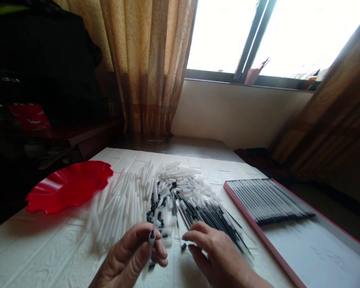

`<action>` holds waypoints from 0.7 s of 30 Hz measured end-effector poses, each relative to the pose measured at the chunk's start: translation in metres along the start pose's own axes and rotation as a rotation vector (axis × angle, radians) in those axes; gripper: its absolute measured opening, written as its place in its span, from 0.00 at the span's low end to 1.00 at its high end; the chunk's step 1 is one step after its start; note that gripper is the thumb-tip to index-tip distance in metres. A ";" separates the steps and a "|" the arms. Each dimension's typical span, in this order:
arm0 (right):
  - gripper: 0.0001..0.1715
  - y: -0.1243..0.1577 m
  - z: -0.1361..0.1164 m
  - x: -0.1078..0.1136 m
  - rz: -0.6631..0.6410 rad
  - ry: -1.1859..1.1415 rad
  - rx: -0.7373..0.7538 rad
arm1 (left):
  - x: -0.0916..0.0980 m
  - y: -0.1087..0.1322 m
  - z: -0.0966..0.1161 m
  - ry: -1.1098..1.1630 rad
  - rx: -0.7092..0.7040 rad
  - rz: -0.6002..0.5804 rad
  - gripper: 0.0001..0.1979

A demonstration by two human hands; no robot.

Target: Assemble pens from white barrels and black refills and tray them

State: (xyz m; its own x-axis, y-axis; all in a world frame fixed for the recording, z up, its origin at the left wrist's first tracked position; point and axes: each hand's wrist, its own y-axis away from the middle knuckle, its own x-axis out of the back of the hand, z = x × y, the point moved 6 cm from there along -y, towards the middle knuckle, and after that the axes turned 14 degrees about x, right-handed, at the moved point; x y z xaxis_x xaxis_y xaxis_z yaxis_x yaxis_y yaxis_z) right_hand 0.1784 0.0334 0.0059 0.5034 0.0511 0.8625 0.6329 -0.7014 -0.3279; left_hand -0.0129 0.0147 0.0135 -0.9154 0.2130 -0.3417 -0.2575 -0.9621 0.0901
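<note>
My left hand (135,250) pinches a slim translucent pen barrel (151,242) upright between thumb and fingers, with a dark piece showing near its upper end. Beside it, my right hand (211,248) is low over the table, thumb and forefinger apart around a small black plug (184,247); whether they touch it I cannot tell. Past the hands lie a heap of white barrels (123,200), scattered black plugs (153,206), short clear caps (198,188) and a bundle of black ink refills (219,220).
A pink-edged tray (312,252) on the right holds a row of pens (273,198) with black ends. On the left is a red scalloped plate (69,188). The white brick-patterned table cover (39,256) lies below; a curtain (147,64) and window are behind.
</note>
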 end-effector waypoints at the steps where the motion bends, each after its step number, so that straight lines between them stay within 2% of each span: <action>1: 0.16 0.001 0.002 -0.009 -0.067 0.055 -0.011 | 0.002 -0.001 -0.001 0.007 0.019 0.020 0.12; 3: 0.14 0.001 0.002 -0.022 -0.137 0.176 -0.010 | 0.004 -0.002 -0.003 -0.024 0.058 0.022 0.15; 7: 0.12 0.001 0.001 -0.026 -0.109 0.302 0.022 | 0.011 -0.006 -0.013 -0.187 0.146 -0.011 0.21; 9: 0.11 0.001 0.001 -0.021 -0.059 0.235 0.033 | 0.012 -0.009 -0.020 -0.284 0.178 -0.054 0.24; 13: 0.08 0.001 -0.003 -0.005 0.115 -0.050 0.040 | 0.009 -0.011 -0.035 -0.458 0.215 -0.150 0.24; 17: 0.08 0.002 -0.010 0.001 0.220 -0.264 0.049 | 0.008 -0.009 -0.042 -0.545 0.222 -0.150 0.24; 21: 0.07 0.002 -0.013 0.001 0.272 -0.336 0.043 | 0.004 -0.008 -0.040 -0.614 0.245 -0.169 0.20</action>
State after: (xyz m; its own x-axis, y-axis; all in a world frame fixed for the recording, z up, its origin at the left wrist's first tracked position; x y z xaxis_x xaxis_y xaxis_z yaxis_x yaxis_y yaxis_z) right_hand 0.1720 0.0227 0.0112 0.8141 0.1023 0.5717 0.4714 -0.6914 -0.5475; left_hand -0.0025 0.0161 -0.0256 -0.8476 0.4845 0.2165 -0.4086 -0.8561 0.3163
